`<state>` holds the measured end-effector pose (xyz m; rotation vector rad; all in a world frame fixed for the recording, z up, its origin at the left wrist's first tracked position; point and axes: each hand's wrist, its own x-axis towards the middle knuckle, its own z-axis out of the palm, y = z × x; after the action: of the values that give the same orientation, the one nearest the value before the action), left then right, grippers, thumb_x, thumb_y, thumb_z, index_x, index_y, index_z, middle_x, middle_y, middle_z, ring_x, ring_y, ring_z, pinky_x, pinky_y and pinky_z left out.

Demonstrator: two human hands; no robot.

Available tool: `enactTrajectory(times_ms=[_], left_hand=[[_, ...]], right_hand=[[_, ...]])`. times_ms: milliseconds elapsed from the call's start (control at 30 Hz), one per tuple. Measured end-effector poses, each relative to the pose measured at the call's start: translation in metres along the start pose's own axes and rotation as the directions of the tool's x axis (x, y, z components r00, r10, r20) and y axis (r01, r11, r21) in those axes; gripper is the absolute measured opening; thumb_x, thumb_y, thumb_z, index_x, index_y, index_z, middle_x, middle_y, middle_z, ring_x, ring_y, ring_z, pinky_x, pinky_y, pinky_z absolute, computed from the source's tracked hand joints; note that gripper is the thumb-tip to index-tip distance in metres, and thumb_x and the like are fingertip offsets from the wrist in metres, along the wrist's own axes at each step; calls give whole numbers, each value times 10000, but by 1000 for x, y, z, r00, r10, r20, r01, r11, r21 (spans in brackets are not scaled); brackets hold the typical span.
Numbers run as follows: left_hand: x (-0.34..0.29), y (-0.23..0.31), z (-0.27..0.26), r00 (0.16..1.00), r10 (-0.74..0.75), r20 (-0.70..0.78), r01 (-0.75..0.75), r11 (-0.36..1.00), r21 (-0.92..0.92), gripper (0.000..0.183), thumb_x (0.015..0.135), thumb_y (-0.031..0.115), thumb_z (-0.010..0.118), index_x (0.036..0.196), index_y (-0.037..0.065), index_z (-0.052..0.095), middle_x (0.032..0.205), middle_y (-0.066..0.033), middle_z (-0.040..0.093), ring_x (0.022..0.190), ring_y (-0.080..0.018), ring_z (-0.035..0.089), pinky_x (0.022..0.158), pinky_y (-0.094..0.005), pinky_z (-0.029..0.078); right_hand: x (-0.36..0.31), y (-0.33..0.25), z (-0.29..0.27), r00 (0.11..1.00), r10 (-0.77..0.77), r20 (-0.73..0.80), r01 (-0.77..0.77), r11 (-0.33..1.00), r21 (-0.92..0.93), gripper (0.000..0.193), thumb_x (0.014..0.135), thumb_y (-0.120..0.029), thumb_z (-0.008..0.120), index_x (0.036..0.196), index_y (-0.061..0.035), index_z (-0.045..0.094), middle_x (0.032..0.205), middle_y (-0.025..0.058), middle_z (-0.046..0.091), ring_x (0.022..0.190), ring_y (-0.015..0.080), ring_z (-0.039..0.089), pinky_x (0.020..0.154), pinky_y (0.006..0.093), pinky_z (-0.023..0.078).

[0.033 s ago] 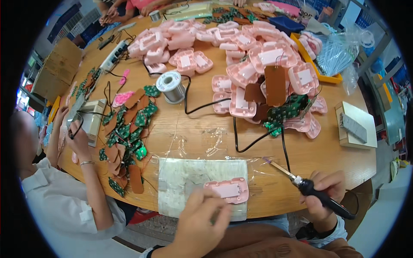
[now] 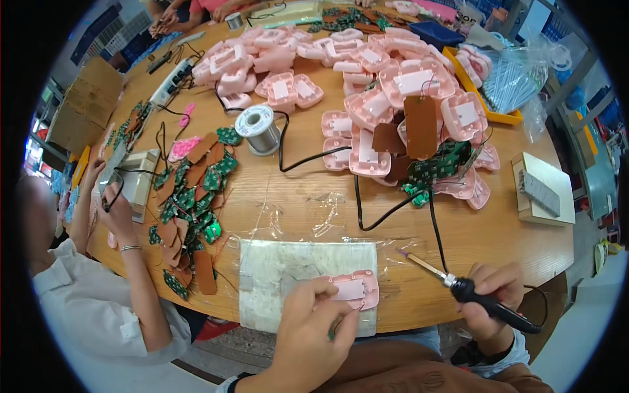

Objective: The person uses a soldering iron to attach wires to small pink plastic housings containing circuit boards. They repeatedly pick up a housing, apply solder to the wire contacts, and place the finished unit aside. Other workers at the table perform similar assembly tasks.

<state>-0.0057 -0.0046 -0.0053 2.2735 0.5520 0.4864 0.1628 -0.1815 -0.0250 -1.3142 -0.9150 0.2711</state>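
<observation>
In my right hand is a black-handled soldering iron, its tip pointing up and left above the table. My left hand is closed over the near edge of a pink plastic shell, thumb and fingers bent together. A bit of green shows between those fingers and a thin dark wire near the fingertips, but what they hold is mostly hidden. The shell lies hollow side up, with a pale rectangular panel inside, on a worn whitish mat.
A heap of green and brown circuit boards lies left, beside a solder wire spool. Pink shells pile up beyond. Black cable runs to the iron. At right sits a block-topped box. A co-worker's arm is at left.
My left hand has come slightly right and its fingertips now reach over the shell's near edge. The soldering iron's tip has dropped a little lower and to the left.
</observation>
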Motion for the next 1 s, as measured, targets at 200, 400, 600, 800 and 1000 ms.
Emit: enactTrajectory(times_ms=[200,400,600,800,1000], left_hand=[[5,-15,23,979,-197,44,201,973,-116,70,747,16,699,778,-17,646,891,-114,555,697,-164,573,562,-260,467],[7,-9,20,977,-209,48,212,974,-74,79,686,-3,686,685,-26,610,950,-130,525,798,-262,542,653,-316,458],[12,-5,17,971,-230,67,234,970,-67,75,678,0,686,682,-27,616,935,-134,535,836,-275,533,707,-346,449],[13,-4,17,966,-249,72,254,965,-69,73,675,-3,681,676,-28,612,925,-136,537,839,-281,531,718,-351,447],[14,-4,17,969,-238,69,242,968,-58,70,677,-6,677,675,-30,612,925,-135,538,838,-278,535,708,-346,453]], right_hand=[[-9,5,-9,979,23,202,-14,999,-48,335,694,-4,717,944,-40,497,614,62,534,488,136,465,443,264,335],[-5,6,-2,943,85,321,-39,988,-148,263,662,-55,760,835,-72,563,586,50,549,454,176,496,412,275,333],[2,10,10,918,34,396,45,981,-188,276,660,-53,718,841,-53,510,545,59,499,410,151,416,379,282,272],[6,9,8,908,13,418,60,985,-160,257,681,-70,718,833,-57,511,532,56,484,408,154,415,377,283,273],[7,7,6,921,69,383,-7,987,-160,228,663,-23,744,803,-60,567,577,63,525,435,184,475,400,283,330]])
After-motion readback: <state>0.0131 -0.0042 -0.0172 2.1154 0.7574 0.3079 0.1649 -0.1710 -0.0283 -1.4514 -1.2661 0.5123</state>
